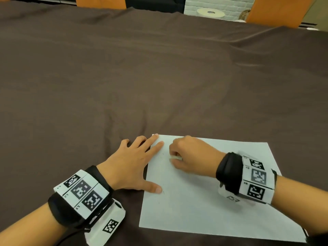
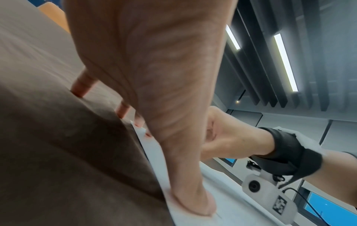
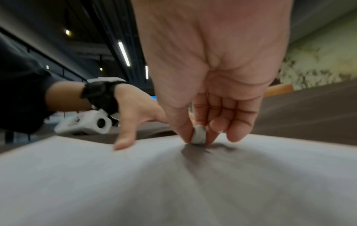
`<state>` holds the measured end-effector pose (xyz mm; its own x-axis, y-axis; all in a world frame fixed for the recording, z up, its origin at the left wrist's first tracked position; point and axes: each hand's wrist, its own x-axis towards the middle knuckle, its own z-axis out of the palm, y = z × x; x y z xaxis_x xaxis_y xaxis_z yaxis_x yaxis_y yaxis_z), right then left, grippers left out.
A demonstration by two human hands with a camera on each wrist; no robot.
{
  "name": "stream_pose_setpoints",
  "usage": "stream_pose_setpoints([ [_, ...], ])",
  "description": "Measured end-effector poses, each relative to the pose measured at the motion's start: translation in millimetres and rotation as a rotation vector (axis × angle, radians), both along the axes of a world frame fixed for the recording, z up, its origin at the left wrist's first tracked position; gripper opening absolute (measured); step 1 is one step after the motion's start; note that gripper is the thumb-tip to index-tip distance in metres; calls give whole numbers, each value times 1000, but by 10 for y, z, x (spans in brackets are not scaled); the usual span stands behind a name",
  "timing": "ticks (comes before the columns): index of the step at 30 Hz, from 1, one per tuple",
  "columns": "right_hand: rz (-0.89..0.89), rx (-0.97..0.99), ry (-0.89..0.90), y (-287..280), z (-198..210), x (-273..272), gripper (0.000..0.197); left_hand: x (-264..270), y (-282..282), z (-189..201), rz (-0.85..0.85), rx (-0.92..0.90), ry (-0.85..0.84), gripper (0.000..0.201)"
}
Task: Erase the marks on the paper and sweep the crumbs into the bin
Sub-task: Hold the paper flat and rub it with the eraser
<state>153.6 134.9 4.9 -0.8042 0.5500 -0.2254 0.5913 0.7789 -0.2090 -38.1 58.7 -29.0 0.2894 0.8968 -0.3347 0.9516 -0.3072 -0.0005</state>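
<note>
A white sheet of paper (image 1: pixel 204 189) lies on the brown tablecloth (image 1: pixel 124 77) at the near right. Faint pencil marks (image 1: pixel 162 193) show near its left edge. My left hand (image 1: pixel 131 162) lies flat with spread fingers, fingertips and thumb pressing the paper's left edge (image 2: pixel 154 154). My right hand (image 1: pixel 188 155) pinches a small white eraser (image 1: pixel 175 158) between thumb and fingers and holds its end down on the paper (image 3: pixel 173 175) near the upper left corner. The eraser (image 3: pixel 199 134) is clear in the right wrist view. No bin or crumbs are visible.
The tablecloth stretches wide to the left and far side. Orange chair backs (image 1: pixel 101 2) stand beyond the far edge, another at the far right (image 1: pixel 276 11). A round pale object (image 1: pixel 210 13) sits behind the table.
</note>
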Motion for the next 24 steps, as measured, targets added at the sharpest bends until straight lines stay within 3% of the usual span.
stream_pose_setpoints([
  [6,146,-122,-39,-377,-33,-16,12,-13,7,-45,-20,-10,5,110],
  [10,-40,17,12,65,-34,20,16,-7,11,-28,-10,-13,-13,111],
  [16,10,-32,-15,-48,-72,17,15,-5,10,-11,0,-24,-17,111],
  [20,-198,41,54,317,-84,54,16,-10,16,-13,7,-28,-30,111],
  [24,-88,0,32,45,-138,-3,16,-14,6,-24,11,-18,-24,113],
])
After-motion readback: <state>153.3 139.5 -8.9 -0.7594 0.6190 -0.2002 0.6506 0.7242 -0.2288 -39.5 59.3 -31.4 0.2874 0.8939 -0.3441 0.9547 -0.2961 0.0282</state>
